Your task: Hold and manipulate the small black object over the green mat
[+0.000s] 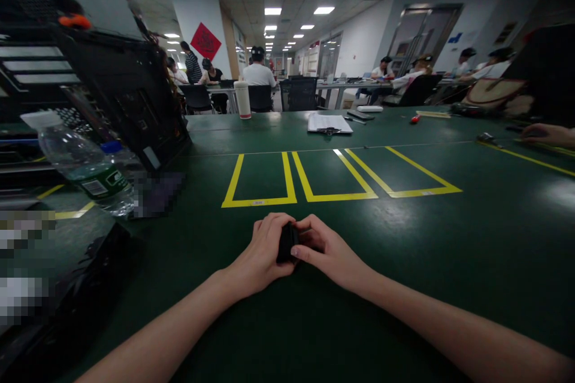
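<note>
Both hands meet near the middle of the green table (431, 269), around a small black box-like object (286, 244). My left hand (260, 254) wraps its left side, with fingers over the top and the thumb low in front. Thumb and fingertips of my right hand (330, 251) press on the object's right side. Much of the object is covered by the fingers, so its exact kind cannot be made out. Just beyond the hands, yellow tape (259, 203) marks several outlines on the tabletop.
On the left stand a clear plastic bottle (85, 158) and a black computer case (130, 90). A white cup (242, 100) and a clipboard with papers (330, 123) are farther back. Another person's hand (550, 133) rests at the right edge. Several people sit beyond.
</note>
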Demonstrator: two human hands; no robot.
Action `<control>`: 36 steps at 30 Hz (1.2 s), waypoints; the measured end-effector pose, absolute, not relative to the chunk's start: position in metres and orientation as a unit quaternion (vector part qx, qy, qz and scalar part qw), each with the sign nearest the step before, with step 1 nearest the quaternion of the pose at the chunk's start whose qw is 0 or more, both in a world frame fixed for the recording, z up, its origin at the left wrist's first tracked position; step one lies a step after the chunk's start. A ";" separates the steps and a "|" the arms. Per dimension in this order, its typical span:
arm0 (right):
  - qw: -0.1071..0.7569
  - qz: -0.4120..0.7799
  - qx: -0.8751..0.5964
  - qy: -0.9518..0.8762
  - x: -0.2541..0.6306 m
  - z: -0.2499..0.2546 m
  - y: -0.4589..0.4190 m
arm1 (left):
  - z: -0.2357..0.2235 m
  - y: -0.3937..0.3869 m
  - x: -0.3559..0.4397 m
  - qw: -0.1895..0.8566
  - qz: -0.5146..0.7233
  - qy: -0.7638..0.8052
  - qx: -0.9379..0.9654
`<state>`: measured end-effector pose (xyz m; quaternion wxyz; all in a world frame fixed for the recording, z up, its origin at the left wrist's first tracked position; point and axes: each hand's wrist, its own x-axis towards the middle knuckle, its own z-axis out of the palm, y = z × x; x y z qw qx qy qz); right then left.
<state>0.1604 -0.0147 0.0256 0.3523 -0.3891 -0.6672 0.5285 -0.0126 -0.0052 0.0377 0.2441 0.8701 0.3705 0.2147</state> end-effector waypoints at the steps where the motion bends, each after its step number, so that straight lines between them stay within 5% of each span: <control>1: 0.352 0.522 -0.383 -0.676 0.161 0.025 -0.015 | 0.038 -0.005 -0.013 0.243 0.216 0.369 0.870; 36: 0.346 0.542 -0.382 -0.664 0.162 0.026 -0.014 | 0.039 -0.006 -0.013 0.253 0.220 0.372 0.865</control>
